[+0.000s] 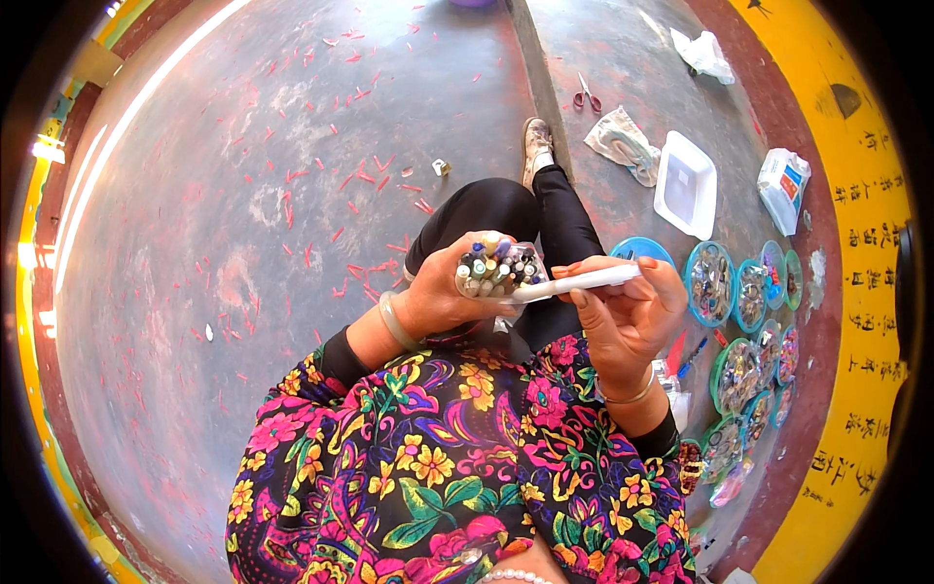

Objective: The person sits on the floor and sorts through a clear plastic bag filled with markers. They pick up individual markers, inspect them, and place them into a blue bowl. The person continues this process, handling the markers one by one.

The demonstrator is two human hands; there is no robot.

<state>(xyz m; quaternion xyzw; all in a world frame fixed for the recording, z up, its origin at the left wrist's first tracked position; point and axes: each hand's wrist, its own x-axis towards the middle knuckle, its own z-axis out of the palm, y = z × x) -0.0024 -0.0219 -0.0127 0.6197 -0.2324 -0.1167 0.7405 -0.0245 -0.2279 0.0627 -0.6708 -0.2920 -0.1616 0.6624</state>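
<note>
In front of my chest, my left hand [438, 292] is wrapped round a clear cup [538, 261] packed with pens [491, 270], their ends pointing up in black, white, green and blue. A long white pen-shaped stick [584, 282] is pinched between the thumb and fingers of my right hand [628, 316]. Its far-left tip reaches the lower rim of the cup. Whether the stick has a cap, I cannot tell.
Several round tubs [710, 282] of small colourful pieces stand on the floor at my right. Beyond them are a white tray [686, 185], a crumpled cloth-like bag [624, 146], a white packet [783, 190] and scissors [586, 94]. Red scraps [365, 177] litter the grey floor.
</note>
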